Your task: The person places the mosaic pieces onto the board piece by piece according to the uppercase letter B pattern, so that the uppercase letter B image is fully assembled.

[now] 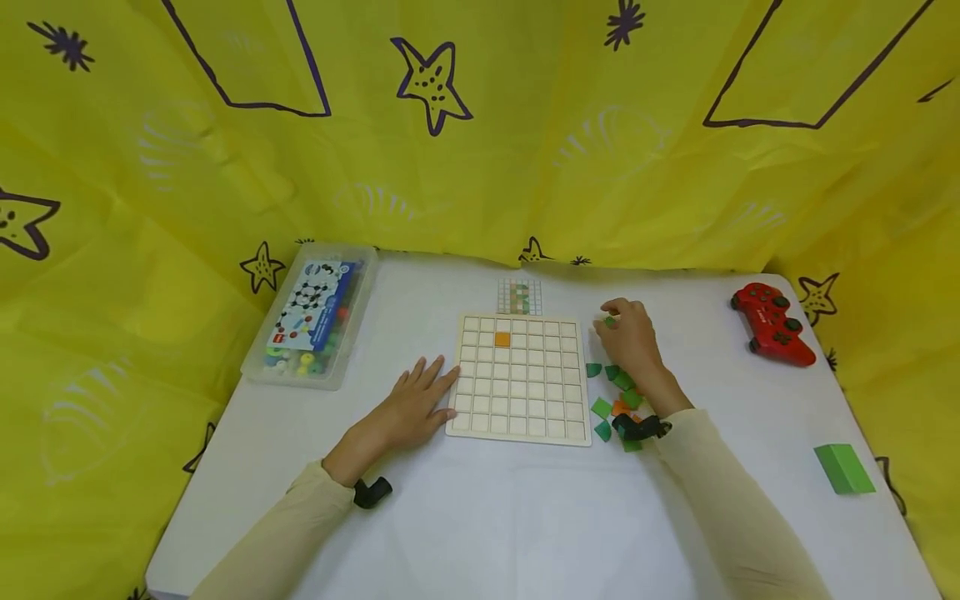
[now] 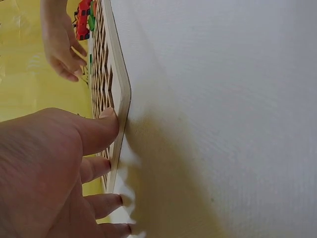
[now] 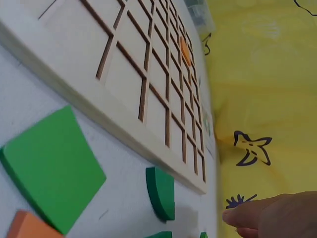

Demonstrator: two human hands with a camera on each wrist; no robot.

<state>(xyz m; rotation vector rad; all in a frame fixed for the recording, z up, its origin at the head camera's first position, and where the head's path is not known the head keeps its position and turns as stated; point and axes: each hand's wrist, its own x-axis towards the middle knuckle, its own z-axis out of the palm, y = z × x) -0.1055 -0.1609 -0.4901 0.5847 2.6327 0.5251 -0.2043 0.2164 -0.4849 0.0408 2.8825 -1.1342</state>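
My left hand point(image 1: 411, 410) lies at the left side of a wooden grid board point(image 1: 517, 441), fingers spread. Its thumb and forefinger touch the board's edge, as the left wrist view shows. One orange square tile point(image 1: 502, 339) sits in a cell of an upper row. My right hand point(image 1: 628, 335) hovers beyond the board's right side, fingers loosely bent over a small green piece point(image 1: 610, 321) that appears to lie on the table. I see nothing gripped in it. Nearer pieces include a green square tile point(image 3: 54, 168) and a dark green rounded piece point(image 3: 162, 193).
A small printed pattern card point(image 1: 519, 297) lies behind the board. Left of it stands a clear plastic box point(image 1: 296, 377) of colourful parts. On the right are a red game controller point(image 1: 772, 323) and a green block point(image 1: 844, 468). A yellow curtain point(image 1: 480, 183) hangs behind the table.
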